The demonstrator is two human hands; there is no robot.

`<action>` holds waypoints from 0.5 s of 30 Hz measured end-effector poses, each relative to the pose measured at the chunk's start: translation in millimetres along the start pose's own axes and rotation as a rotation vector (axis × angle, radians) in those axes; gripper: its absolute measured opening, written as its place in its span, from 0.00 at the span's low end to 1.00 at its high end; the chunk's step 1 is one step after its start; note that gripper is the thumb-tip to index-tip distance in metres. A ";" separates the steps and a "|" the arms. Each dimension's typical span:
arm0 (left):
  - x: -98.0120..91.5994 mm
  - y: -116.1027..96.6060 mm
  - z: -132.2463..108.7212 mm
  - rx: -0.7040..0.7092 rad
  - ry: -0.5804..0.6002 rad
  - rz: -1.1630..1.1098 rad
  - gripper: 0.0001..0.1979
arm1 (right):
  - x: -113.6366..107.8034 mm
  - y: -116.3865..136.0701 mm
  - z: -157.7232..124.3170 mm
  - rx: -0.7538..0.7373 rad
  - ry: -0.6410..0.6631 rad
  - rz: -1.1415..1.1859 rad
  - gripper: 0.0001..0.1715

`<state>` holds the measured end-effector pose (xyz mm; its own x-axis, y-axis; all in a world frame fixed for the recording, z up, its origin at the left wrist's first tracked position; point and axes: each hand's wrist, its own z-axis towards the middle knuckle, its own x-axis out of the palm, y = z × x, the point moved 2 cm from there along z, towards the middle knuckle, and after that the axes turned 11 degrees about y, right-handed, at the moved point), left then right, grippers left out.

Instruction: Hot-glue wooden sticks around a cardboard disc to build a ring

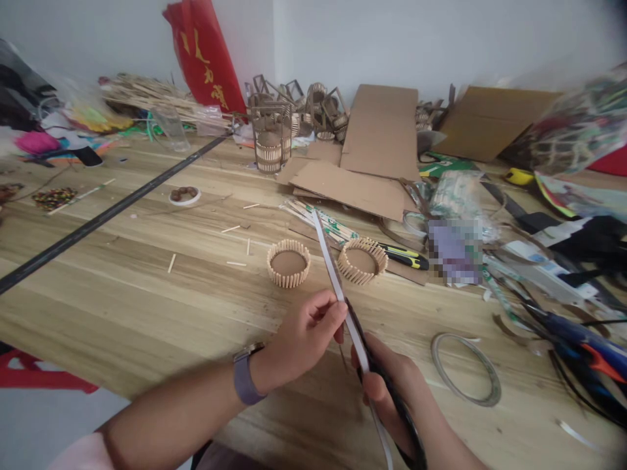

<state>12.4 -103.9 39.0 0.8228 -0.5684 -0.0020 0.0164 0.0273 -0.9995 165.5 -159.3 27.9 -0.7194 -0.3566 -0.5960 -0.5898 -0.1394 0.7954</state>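
My left hand (298,333), with a watch on the wrist, pinches a long narrow white tape strip (327,251) between thumb and fingers. The strip's far end points up and away over the table, between two small round baskets. My right hand (404,385) is closed around the strip's lower part, along with a long black object (409,424) whose kind I cannot make out. Past my hands stand the left basket (289,264) and the right basket (362,261), each a ring of short wooden sticks around a brown base.
A tape roll (465,369) lies at right, near a blue glue gun (582,339). A yellow-black utility knife (404,256) rests behind the right basket. Cardboard sheets (353,186) and finished baskets (269,153) fill the back. Short loose sticks (171,263) lie at left.
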 end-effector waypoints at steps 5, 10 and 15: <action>4.2 2.5 -0.7 -0.022 0.067 -0.085 0.16 | -3.9 6.9 1.1 -0.064 -0.001 -0.017 0.46; 8.6 3.2 -0.5 -0.019 0.089 -0.132 0.15 | -3.8 8.2 2.0 -0.075 -0.018 -0.032 0.49; 9.5 1.7 -1.1 -0.011 0.095 -0.145 0.15 | -1.1 4.6 0.0 -0.059 -0.013 -0.028 0.49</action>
<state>19.6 -110.1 37.2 0.7550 -0.6407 0.1396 0.1245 -0.0690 -0.9898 163.6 -159.6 32.2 -0.7078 -0.3400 -0.6192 -0.5875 -0.2036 0.7832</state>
